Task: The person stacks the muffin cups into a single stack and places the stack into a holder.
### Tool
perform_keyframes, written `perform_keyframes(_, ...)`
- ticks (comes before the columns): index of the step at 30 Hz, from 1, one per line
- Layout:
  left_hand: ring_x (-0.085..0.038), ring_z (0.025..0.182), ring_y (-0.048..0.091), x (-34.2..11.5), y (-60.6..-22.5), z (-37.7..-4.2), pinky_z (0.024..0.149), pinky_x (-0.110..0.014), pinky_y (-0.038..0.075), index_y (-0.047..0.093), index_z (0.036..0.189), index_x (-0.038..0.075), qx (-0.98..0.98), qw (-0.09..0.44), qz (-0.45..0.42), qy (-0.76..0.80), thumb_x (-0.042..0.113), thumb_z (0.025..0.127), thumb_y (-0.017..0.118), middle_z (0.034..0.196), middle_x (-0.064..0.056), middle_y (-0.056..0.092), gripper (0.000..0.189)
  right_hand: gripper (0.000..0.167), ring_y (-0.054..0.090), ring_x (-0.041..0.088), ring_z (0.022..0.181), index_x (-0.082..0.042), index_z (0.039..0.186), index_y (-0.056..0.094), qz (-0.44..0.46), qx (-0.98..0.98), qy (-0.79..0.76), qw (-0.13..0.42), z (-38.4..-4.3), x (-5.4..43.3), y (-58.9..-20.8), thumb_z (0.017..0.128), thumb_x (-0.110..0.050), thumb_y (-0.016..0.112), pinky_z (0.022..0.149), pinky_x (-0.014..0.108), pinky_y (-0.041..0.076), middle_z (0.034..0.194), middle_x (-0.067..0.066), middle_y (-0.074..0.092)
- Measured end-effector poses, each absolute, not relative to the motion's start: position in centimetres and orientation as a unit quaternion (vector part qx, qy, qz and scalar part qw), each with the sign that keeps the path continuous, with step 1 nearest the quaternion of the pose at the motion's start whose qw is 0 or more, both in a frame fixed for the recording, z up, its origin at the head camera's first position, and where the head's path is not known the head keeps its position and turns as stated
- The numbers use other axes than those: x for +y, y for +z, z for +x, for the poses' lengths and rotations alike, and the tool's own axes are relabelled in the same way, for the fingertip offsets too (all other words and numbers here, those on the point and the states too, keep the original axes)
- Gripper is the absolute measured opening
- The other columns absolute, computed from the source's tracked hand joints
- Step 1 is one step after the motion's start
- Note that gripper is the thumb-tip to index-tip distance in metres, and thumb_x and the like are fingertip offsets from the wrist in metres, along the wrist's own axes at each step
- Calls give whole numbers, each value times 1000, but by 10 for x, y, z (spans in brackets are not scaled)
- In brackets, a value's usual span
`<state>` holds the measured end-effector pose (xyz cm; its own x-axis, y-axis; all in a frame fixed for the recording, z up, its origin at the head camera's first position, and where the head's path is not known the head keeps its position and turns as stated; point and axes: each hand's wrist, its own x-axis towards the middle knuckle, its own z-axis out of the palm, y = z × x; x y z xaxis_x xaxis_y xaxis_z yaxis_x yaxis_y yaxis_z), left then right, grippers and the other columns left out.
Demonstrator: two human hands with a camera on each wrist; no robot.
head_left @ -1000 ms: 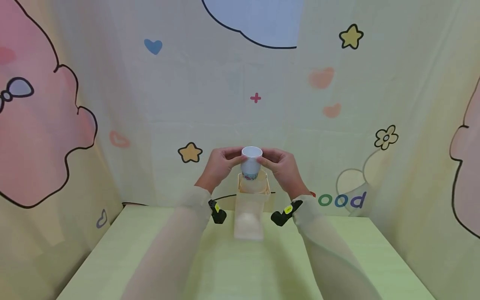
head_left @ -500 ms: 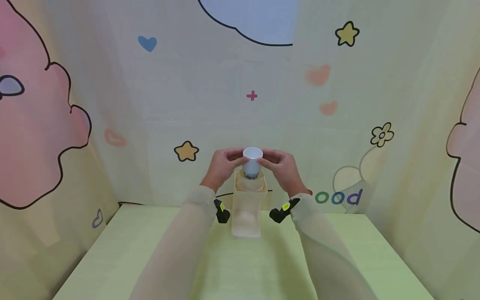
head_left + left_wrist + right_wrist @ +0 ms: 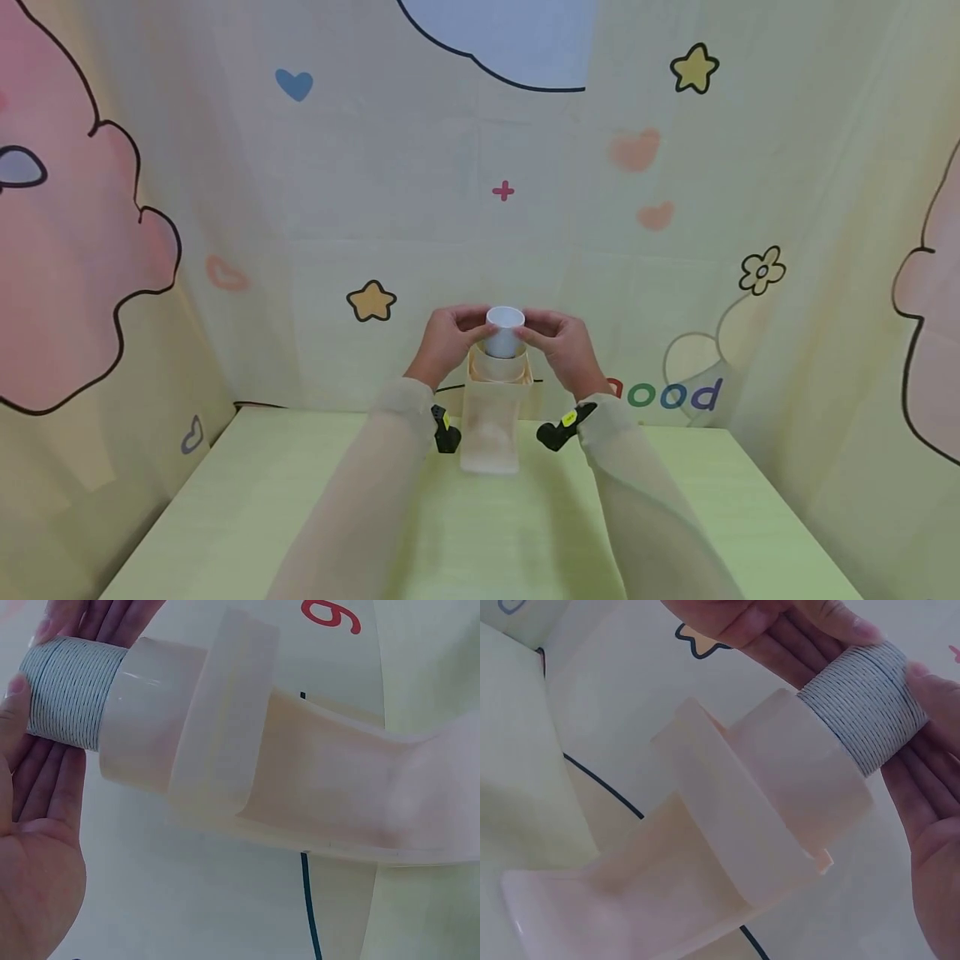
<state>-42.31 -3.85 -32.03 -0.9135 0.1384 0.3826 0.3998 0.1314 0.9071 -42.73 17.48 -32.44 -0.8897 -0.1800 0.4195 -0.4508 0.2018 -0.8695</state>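
A nested stack of white paper cups (image 3: 504, 343) stands upright with its mouth up in the head view. Many close-set rims of the stack (image 3: 75, 694) show in the left wrist view. Its lower end sits inside the round collar (image 3: 500, 369) of a pale cup dispenser (image 3: 490, 429). From the left, my left hand (image 3: 446, 343) holds the stack between thumb and fingers. My right hand (image 3: 567, 343) grips it from the opposite side, thumb in front and fingers behind. In the right wrist view the collar (image 3: 802, 761) hides the bottom of the stack.
The dispenser's long trough-like body reaches down before the table (image 3: 322, 500), near its far edge. A fabric backdrop (image 3: 420, 167) with printed hearts and stars hangs behind. Black wrist cameras (image 3: 447, 431) sit on both sleeves.
Both hands have moved down a little with the cup stack. Its printed lower band, seen earlier above the collar, is now almost wholly inside. The head view has shifted slightly.
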Motion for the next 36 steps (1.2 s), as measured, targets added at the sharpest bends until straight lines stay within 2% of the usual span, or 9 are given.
perform_keyframes(15,-27,117,70,-39,-331,-424,106,-43,55,73,126,8,-760,114,-169,-617,16,91,78,123,-12,74,37,44,69,23,118,-12,126,73,187,-770,600,106,-428,171,-335,89,-34,81,111,44,51,127,9,74)
perform_keyframes(21,-27,117,70,-38,-337,-425,105,-44,56,74,125,11,-770,115,-155,-608,18,91,78,123,-10,75,35,44,67,26,122,-11,127,72,186,-773,597,106,-428,170,-340,91,-34,79,112,45,50,130,10,72)
perform_keyframes(28,-27,118,68,-35,-344,-426,105,-44,56,75,124,13,-774,110,-135,-608,21,91,79,125,-7,74,35,46,66,22,122,-12,128,72,180,-772,601,100,-431,172,-351,90,-36,79,111,42,51,131,9,71)
perform_keyframes(36,-29,120,64,-32,-349,-425,103,-42,57,74,125,14,-780,107,-120,-605,21,91,78,128,-6,71,35,44,64,25,125,-10,129,71,173,-769,609,93,-429,171,-356,92,-31,79,111,43,51,133,11,70)
